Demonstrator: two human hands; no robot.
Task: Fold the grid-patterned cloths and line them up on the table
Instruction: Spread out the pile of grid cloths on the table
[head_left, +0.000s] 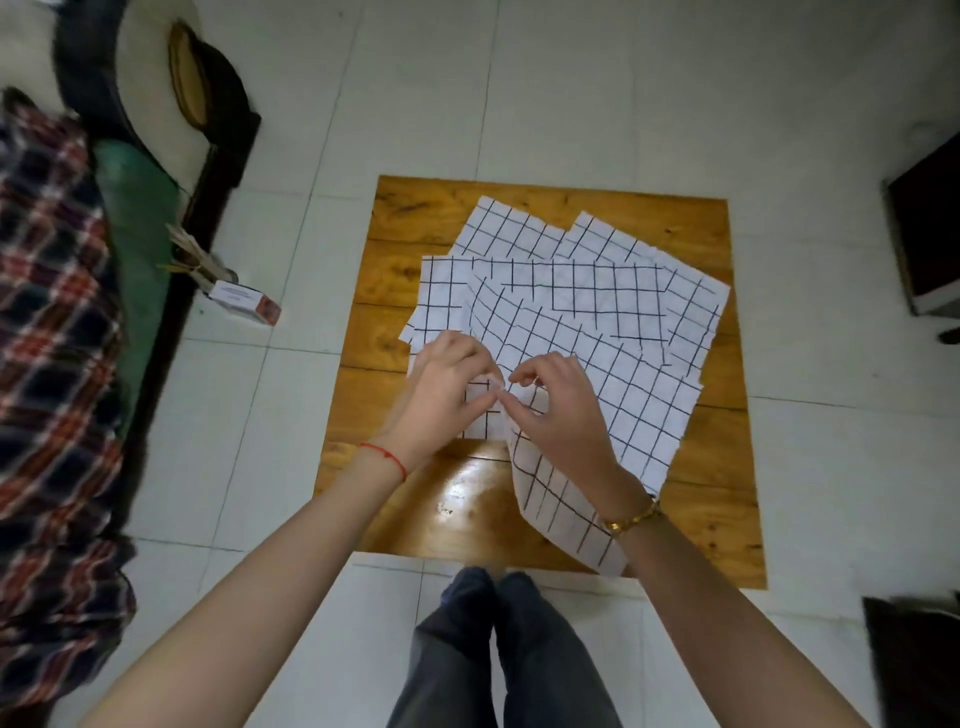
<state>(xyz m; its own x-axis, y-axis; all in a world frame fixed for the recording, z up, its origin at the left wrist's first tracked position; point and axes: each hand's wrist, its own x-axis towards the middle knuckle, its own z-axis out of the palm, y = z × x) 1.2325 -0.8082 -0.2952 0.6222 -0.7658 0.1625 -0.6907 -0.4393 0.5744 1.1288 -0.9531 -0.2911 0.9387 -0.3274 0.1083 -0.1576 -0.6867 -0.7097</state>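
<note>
On low wooden table (415, 218), grid cloths (587, 291) fanned out, overlapping. Top cloth (597, 384) lies diagonal, long axis far-left to near-right, near corner draping over table's near edge. Left hand (447, 387) and right hand (558, 410) both pinch its near-left edge, fingertips meeting. Small box (244, 301) on floor at left, print unreadable.

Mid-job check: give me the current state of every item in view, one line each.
Top cloth: unfolded, near corner pinched up, near edge overhanging the table.
Other cloths: unfolded, fanned out, overlapping beneath it.
Table: holds all the cloths.
Left hand: pinching the top cloth.
Right hand: pinching the same cloth.
Small box: lying on the floor, left of the table.
</note>
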